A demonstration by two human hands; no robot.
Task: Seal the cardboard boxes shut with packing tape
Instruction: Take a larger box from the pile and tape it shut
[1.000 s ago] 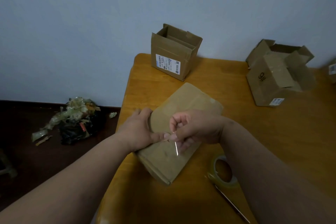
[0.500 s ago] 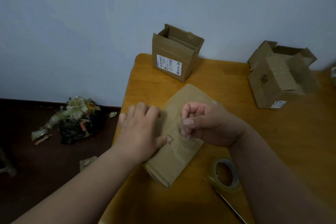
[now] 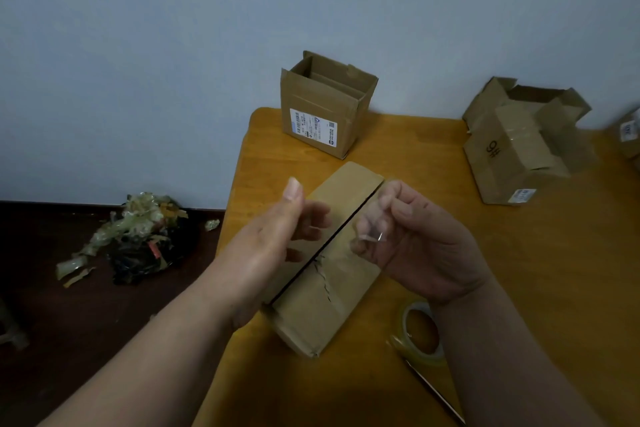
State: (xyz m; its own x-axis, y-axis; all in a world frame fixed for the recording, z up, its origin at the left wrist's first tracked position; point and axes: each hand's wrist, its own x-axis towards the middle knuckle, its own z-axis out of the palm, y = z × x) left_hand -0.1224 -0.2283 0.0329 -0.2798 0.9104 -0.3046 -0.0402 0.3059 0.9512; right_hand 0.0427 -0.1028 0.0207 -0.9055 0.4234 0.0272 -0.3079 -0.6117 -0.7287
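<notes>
While lying flat on the near left part of the wooden table (image 3: 519, 270), showing a dark open seam down its top between two flaps and a small tear near the seam's middle: the flat cardboard box (image 3: 332, 274). Hovering over the box's left flap, not clearly touching it, fingers loosely apart and relaxed, thumb pointing up: the left hand (image 3: 273, 246). Hovering over the right flap, fingers curled inward and pinching a crumpled scrap of clear tape (image 3: 372, 222) between thumb and fingertips: the right hand (image 3: 426, 246). Resting flat on the table just near and right of the box, partly hidden under the right forearm: the roll of packing tape (image 3: 420, 334), with a thin straight tool lying beside it, too dim to identify. Standing upright at the far left table corner, flaps open, a white label facing near: an open box (image 3: 325, 104). Sitting at the far right, flaps partly raised, marked with handwritten digits: another box (image 3: 519, 149). Lying on the dark floor to the left, against the wall: a heap of discarded tape and black plastic (image 3: 138, 239).
</notes>
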